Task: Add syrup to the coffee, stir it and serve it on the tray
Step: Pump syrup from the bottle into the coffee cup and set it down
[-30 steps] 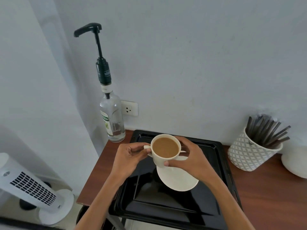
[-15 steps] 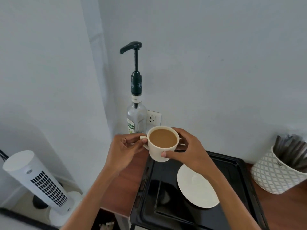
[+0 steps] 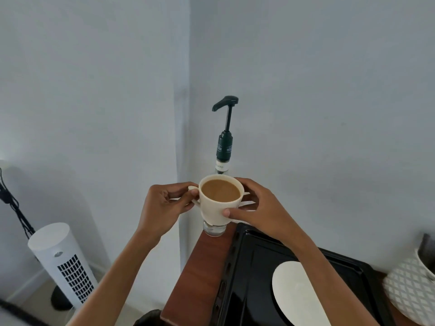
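Note:
A cream coffee cup (image 3: 217,209) full of milky coffee is held in the air in front of the syrup bottle (image 3: 224,147). My left hand (image 3: 164,205) pinches the cup's handle. My right hand (image 3: 259,208) wraps the cup's right side. The bottle's dark green pump spout points left, high above the cup. The cup hides most of the bottle's glass body; only its base shows below the cup. The black tray (image 3: 254,274) lies lower right with the white saucer (image 3: 296,295) on it.
The brown table (image 3: 202,274) ends close to the left wall corner. A white tower fan (image 3: 63,264) stands on the floor at the lower left. A white patterned pot (image 3: 409,285) of dark sticks sits at the right edge.
Both hands have lifted the cup off the saucer and carried it left and back, up to the syrup bottle. My view has swung left with it.

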Demonstrator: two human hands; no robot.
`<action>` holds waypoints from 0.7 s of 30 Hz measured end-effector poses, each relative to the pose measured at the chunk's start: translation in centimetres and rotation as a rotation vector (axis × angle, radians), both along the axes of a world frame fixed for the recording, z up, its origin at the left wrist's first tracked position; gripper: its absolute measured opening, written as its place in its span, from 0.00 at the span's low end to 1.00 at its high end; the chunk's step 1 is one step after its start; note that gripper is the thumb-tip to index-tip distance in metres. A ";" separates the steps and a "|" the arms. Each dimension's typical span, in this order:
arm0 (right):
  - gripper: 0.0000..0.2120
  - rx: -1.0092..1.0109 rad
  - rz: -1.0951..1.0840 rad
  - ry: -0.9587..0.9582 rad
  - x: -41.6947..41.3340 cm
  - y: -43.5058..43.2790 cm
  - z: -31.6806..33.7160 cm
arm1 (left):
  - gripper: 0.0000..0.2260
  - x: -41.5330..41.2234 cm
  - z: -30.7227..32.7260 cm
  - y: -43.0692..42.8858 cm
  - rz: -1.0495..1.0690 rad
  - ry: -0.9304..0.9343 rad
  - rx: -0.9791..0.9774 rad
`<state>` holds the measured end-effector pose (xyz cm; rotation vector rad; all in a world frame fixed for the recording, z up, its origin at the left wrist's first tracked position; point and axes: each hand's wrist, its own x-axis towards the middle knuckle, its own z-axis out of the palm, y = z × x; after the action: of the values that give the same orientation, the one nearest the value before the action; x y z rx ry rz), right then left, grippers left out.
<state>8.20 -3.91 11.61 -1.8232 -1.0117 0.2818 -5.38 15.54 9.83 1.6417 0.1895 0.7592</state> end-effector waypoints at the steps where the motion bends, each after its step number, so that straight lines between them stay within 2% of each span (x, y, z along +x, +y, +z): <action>1: 0.33 -0.013 0.011 -0.004 0.2 0.2 0.5 | 0.10 0.0 0.3 0.4 0.007 0.001 0.005; 5: 0.32 -0.086 0.014 -0.049 1.5 0.2 3.0 | 0.12 0.1 1.5 1.8 0.028 0.004 0.005; 9: 0.16 -0.020 -0.148 -0.214 3.7 0.3 7.7 | 0.11 0.1 3.0 2.9 0.040 -0.010 -0.025; 11: 0.13 0.045 -0.193 -0.283 4.5 1.3 10.6 | 0.12 0.2 3.8 3.5 0.042 -0.023 -0.029; 17: 0.21 -0.056 -0.169 -0.408 5.6 6.5 17.2 | 0.13 0.5 5.9 4.9 0.016 -0.054 -0.021; 21: 0.28 -0.213 -0.115 -0.325 6.4 9.6 19.1 | 0.11 0.9 6.9 5.7 0.006 -0.071 -0.006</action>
<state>14.65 5.70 30.66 -2.1602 -1.1260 0.0220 -4.50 21.21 16.71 1.6061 0.1468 0.8194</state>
